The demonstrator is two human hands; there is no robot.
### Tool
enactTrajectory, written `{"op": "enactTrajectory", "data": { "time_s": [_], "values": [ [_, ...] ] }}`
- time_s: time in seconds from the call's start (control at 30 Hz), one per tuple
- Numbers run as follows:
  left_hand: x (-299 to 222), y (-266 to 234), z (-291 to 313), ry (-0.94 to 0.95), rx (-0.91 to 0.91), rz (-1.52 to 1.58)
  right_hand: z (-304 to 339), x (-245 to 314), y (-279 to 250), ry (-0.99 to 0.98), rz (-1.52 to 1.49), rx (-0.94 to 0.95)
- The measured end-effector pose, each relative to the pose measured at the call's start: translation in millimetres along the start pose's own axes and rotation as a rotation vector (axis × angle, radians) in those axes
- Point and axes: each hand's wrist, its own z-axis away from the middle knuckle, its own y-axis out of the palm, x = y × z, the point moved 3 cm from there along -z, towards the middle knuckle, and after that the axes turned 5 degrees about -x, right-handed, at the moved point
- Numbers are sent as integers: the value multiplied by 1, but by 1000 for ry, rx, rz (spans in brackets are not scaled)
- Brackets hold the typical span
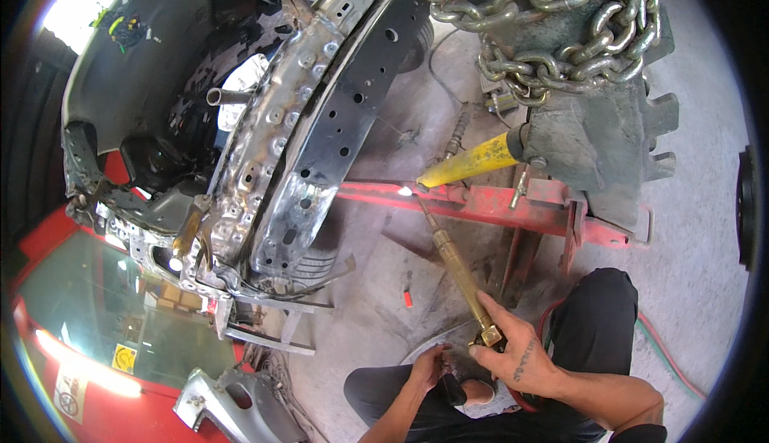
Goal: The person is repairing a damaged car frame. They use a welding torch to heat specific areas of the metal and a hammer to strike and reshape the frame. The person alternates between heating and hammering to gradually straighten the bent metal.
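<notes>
Head view: right hand is gripping the base of a brass torch, its tip lying at about 11 o'clock on the red frame rail. Left hand is closing around a small dark thing I can't make out. Looks like the heating step is underway; next it's needing a steady tip on that spot.

The left hand closes round a small dark thing too hidden by the fingers to name, and the right hand covers the rear end of the brass torch. The heavy chain runs off the top edge. The red car is cut by the lower left rim, its windscreen stickers too blurred to make out
</notes>
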Motion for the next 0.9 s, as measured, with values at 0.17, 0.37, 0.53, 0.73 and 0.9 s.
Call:
{"op": "enactTrajectory", "data": {
  "time_s": [0.17,0.37,0.53,0.73,0.9],
  "values": [
    [1,0,-1,-1,-21,10,0,-1,0,-4,0,0],
    [9,0,-3,-11,-23,17,-1,-1,-3,-73,42,-24],
    [13,2,-1,-11,-46,37,-2,-3,-2,-40,44,-9],
    [29,-22,-22,-9,-42,73,-4,8,5,202,-12,99],
    [-14,6,9,162,-101,0,-5,-3,19,223,-51,92]
  ]
}}
